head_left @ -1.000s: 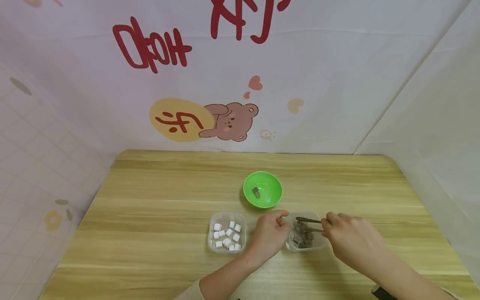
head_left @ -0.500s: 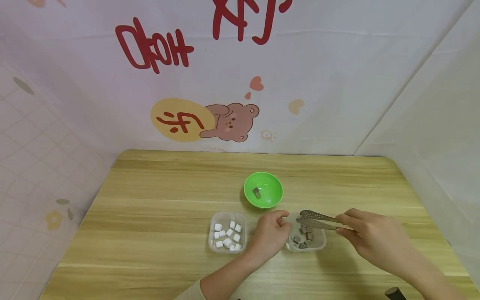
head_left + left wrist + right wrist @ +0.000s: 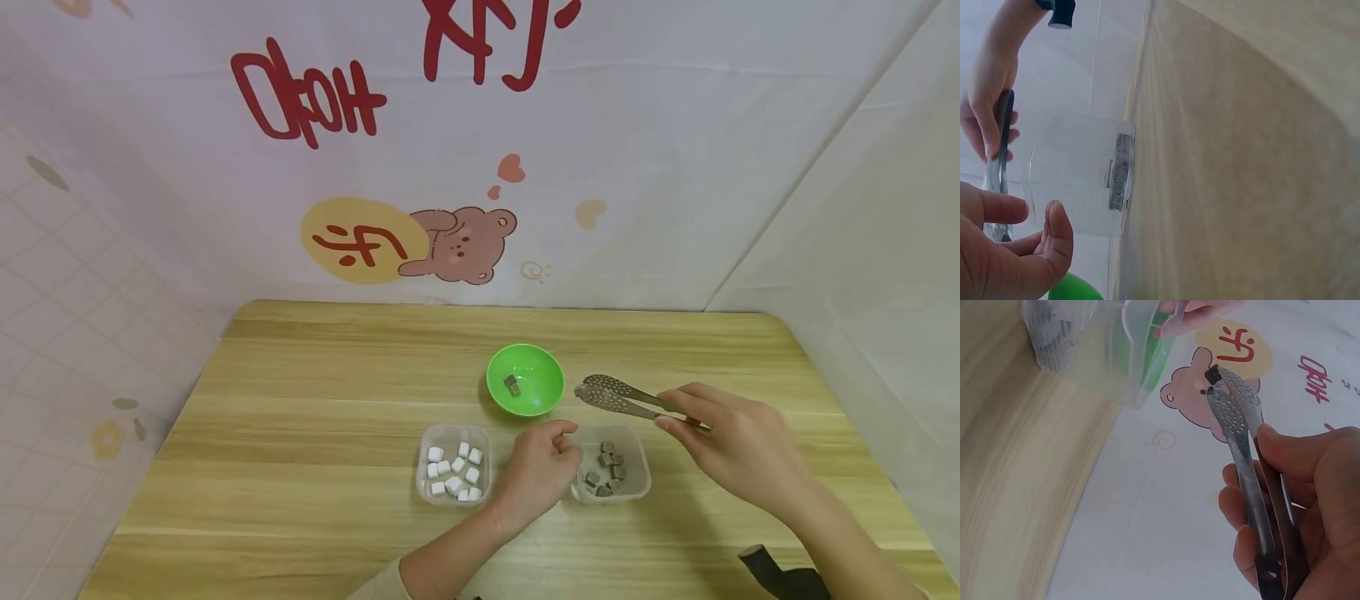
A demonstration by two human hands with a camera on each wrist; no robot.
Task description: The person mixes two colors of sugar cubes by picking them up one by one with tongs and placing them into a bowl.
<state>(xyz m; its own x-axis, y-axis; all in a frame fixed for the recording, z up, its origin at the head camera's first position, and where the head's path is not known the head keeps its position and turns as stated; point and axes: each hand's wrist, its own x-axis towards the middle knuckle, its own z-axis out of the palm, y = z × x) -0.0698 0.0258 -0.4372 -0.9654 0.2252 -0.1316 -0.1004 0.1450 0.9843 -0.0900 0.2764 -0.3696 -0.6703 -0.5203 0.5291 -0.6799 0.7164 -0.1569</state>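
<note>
My right hand (image 3: 738, 446) grips metal tongs (image 3: 1244, 450) with perforated tips. Pinched at their ends is a small grey-brown cube (image 3: 1213, 374). In the head view the tongs hang above the table, right of a green bowl (image 3: 550, 371) that holds a couple of similar cubes (image 3: 512, 385). My left hand (image 3: 542, 468) is at the left side of a clear plastic container (image 3: 642, 483), thumb and finger holding its rim in the left wrist view. Several grey-brown cubes (image 3: 617, 472) lie inside that container.
A second clear container (image 3: 424, 497) with several white cubes (image 3: 453, 485) stands left of my left hand. The wooden table (image 3: 300, 433) meets a printed white backdrop (image 3: 637, 150) at its back edge. A dark object (image 3: 772, 571) shows beside my right forearm.
My right hand has lifted the tongs out of the right container, up and toward the back, with a cube at the tips. The left hand has stayed in place.
</note>
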